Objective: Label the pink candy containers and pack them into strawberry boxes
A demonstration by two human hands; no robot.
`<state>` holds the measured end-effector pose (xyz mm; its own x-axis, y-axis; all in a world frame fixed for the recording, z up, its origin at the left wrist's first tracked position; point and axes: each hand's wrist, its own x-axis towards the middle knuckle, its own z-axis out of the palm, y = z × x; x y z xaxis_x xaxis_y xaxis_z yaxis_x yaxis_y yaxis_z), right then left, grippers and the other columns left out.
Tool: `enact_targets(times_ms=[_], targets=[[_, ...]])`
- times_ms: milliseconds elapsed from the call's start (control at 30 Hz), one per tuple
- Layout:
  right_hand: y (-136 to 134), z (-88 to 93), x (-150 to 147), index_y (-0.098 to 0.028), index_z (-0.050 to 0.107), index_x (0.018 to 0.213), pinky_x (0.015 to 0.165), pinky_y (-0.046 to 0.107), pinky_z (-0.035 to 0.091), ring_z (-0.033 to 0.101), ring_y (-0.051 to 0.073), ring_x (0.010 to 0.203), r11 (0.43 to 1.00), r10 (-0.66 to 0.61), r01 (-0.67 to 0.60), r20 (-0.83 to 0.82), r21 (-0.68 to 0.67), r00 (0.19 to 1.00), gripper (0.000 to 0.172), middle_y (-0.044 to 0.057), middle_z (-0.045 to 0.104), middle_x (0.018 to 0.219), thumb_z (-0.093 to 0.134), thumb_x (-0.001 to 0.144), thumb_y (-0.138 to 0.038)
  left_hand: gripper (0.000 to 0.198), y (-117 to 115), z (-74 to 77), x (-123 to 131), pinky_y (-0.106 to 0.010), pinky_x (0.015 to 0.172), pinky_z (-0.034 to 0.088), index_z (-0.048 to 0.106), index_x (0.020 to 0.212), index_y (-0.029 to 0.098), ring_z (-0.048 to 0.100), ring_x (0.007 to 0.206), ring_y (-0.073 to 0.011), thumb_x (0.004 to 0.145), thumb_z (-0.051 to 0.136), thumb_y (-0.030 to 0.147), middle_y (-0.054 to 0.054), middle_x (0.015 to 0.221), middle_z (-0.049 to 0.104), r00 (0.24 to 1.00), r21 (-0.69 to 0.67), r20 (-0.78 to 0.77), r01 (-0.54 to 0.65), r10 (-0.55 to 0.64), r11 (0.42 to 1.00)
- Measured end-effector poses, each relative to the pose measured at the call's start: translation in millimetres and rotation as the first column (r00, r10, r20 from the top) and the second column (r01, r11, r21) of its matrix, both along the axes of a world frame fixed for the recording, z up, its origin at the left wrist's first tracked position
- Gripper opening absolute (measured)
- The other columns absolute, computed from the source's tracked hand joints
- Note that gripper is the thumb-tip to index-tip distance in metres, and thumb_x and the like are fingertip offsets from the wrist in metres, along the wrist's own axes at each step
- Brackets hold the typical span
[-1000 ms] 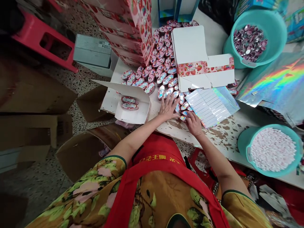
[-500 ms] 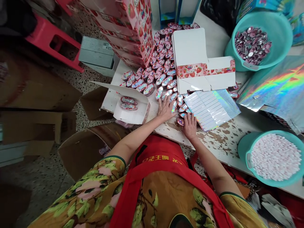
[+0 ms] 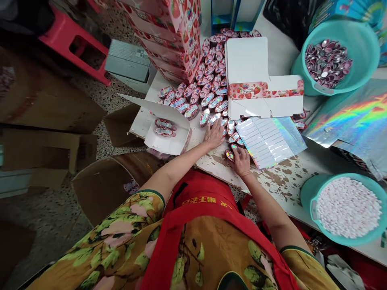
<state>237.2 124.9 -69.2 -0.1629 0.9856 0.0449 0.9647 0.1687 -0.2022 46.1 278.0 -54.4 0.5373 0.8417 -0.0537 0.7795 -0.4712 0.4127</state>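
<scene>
Small oval pink containers (image 3: 207,100) with shiny tops stand in a dense group on the white table. My left hand (image 3: 214,134) is curled over those at the group's near edge, fingers bent round them and partly hiding them. To its right, my right hand (image 3: 241,160) has its thumb and fingers closed about an oval container (image 3: 229,155) near the table's front edge. A sheet of shiny oval stickers (image 3: 266,141) lies beside my right hand. On the left, an open white carton (image 3: 157,147) holds two oval containers (image 3: 165,125) lying in it.
Flat strawberry-printed cartons (image 3: 248,56) lie behind the sticker sheet, and filled pink boxes (image 3: 181,48) are stacked at the back. Two turquoise tubs (image 3: 367,48) stand on the right, one with small lids, one with white pieces. Cardboard boxes (image 3: 99,185) and a red stool (image 3: 72,44) are at left.
My right hand's fingers have bent and spread from lying together to closing about a container. My left hand's fingers have drawn closer together. The view has shifted slightly.
</scene>
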Motion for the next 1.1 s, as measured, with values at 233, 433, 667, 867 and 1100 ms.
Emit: enact_targets(times_ms=[233,433,667,867,1100], targets=[[-4.6,8.1,-13.0,-0.012,0.058,0.136,0.100,0.049,0.048,0.054,0.034,0.120,0.999,-0.039,0.040,-0.066,0.010,0.997,0.052,0.024,0.056,0.136,0.059,0.093,-0.043,0.044,-24.5,-8.0,-14.1,-0.060,0.120,0.026,0.058,0.136,0.014,0.044,0.144,-0.0363,0.097,0.056,0.033,-0.024,0.152,0.051,1.000,0.010,0.005,0.009,-0.009,1.000],[-9.9,14.6,-35.3,-0.008,0.045,0.147,0.097,0.053,0.046,0.051,0.038,0.120,0.983,-0.173,0.172,-0.007,-0.068,0.985,0.075,0.028,0.051,0.138,0.059,0.089,-0.055,0.071,-20.9,11.8,-10.3,-0.052,0.101,0.046,0.040,0.157,0.014,0.053,0.130,-0.0394,0.094,0.061,0.039,-0.025,0.146,0.052,0.995,-0.113,-0.083,-0.072,0.063,0.991],[-4.4,30.6,-35.0,-0.009,0.052,0.140,0.098,0.055,0.048,0.054,0.036,0.113,0.955,-0.286,0.267,-0.155,-0.129,0.946,0.081,0.024,0.058,0.122,0.063,0.084,-0.067,0.067,-55.7,108.8,-133.7,-0.042,0.103,0.048,0.047,0.148,0.018,0.059,0.120,-0.0291,0.095,0.056,0.058,-0.015,0.135,0.062,0.990,-0.074,0.082,0.117,-0.111,0.990],[43.2,94.7,-111.1,-0.017,0.045,0.145,0.101,0.052,0.050,0.059,0.031,0.115,0.955,-0.293,0.222,-0.523,-0.195,0.800,0.092,0.016,0.058,0.128,0.076,0.075,-0.067,0.064,-35.1,84.7,-277.7,-0.047,0.104,0.045,0.053,0.145,0.013,0.057,0.124,-0.0343,0.090,0.064,0.044,-0.020,0.138,0.060,0.975,-0.077,-0.189,0.108,-0.121,0.991],[138.6,103.0,-260.8,-0.016,0.041,0.150,0.106,0.050,0.048,0.053,0.033,0.125,0.976,0.094,-0.179,-0.512,-0.120,0.854,0.082,0.019,0.054,0.138,0.069,0.086,-0.058,0.050,-15.4,16.9,-305.6,-0.061,0.121,0.027,0.054,0.147,0.017,0.035,0.151,-0.0390,0.097,0.051,0.024,-0.018,0.162,0.041,0.957,-0.040,-0.232,0.169,-0.173,0.985]])
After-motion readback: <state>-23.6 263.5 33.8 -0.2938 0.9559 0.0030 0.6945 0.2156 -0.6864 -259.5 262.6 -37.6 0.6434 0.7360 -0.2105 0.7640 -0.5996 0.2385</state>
